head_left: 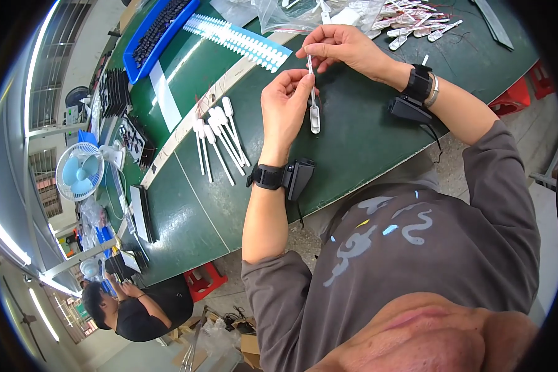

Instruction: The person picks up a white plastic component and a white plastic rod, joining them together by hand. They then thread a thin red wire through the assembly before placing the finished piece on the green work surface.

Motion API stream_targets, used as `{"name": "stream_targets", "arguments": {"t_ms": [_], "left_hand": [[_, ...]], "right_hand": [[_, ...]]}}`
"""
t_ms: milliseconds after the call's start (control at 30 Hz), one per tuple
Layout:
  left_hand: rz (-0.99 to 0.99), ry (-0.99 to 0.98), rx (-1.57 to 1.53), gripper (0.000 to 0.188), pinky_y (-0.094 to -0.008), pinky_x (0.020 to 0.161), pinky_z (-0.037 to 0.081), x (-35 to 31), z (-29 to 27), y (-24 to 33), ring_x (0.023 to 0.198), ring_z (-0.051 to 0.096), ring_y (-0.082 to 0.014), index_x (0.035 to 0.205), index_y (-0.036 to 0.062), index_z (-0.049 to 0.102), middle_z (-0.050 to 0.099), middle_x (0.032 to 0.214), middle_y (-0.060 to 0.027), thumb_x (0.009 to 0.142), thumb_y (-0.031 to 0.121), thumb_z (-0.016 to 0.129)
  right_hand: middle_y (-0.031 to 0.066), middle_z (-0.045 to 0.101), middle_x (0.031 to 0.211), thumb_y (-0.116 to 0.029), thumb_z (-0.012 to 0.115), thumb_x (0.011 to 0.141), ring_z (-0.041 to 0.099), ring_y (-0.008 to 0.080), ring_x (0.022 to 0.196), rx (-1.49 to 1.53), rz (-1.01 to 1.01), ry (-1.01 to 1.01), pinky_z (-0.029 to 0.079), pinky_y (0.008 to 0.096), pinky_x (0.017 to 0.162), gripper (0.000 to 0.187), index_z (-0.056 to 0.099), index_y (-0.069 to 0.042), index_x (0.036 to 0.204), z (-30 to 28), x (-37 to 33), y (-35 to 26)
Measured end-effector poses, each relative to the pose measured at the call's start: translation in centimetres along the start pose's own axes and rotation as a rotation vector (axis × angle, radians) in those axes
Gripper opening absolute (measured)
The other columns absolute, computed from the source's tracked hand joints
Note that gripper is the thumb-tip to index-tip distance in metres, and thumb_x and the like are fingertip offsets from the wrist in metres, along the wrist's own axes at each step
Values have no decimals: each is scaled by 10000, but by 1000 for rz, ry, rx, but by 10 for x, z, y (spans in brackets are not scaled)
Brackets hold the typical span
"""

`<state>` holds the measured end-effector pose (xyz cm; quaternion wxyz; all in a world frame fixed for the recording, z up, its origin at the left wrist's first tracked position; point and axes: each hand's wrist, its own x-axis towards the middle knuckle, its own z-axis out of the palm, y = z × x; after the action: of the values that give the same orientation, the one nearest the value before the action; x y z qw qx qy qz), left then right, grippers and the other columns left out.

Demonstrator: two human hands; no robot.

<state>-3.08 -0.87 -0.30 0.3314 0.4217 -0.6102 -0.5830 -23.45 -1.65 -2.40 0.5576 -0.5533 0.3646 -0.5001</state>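
Above the green table I hold a slim white spoon-shaped plastic piece, its hollow oval end pointing toward me. My left hand pinches the stem about midway between thumb and fingers. At the stem's far tip my right hand is closed, thumb against fingers; the fingers partly hide that tip. Left of my left hand lie several white long-stemmed pieces with rounded heads, some with thin reddish wires near them. Farther off, to the right of my right hand, is a heap of similar white pieces with red wires.
Beyond my hands a blue sheet of white stickers lies by a blue bin of small black parts. Clear plastic bags sit at the far edge. A fan stands at left; a seated co-worker is at lower left.
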Motion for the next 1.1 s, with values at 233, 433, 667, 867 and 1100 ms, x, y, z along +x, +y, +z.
{"name": "stream_targets", "arguments": {"t_ms": [233,433,667,867,1100], "left_hand": [[4,2,11,197,-196,641,490,-1,-1,1,736,637,-65,1028,-48,658,676,856,-29,943,129,647],[7,-1,1,198,-178,601,440,-2,1,0,687,585,-35,1036,-36,665,680,838,-21,945,139,651],[-36,7,-42,232,-164,516,350,0,2,4,586,495,7,1042,-3,687,682,781,-6,951,209,657],[23,52,374,328,-249,576,461,-8,10,10,618,620,-108,1065,7,675,686,755,-39,887,282,698],[138,99,550,482,-290,623,488,-10,10,4,650,632,-152,1257,30,571,685,759,-62,844,242,701]], "right_hand": [[86,699,1040,-189,562,986,639,101,865,18,24,-5,544,248,765,175,578,-54,1096,2,0,-5],[76,693,1013,-214,595,981,640,97,837,14,76,25,544,244,761,212,569,-48,1110,0,-1,-1],[75,691,1032,-212,595,987,654,109,831,-63,-14,41,555,258,777,274,577,-41,1201,0,4,-3],[49,671,952,-119,584,976,649,112,817,94,47,100,549,255,713,220,560,-13,1168,4,-2,-11],[57,675,964,-119,577,982,652,113,812,41,-58,202,550,247,717,251,531,-4,1201,0,1,-16]]}}
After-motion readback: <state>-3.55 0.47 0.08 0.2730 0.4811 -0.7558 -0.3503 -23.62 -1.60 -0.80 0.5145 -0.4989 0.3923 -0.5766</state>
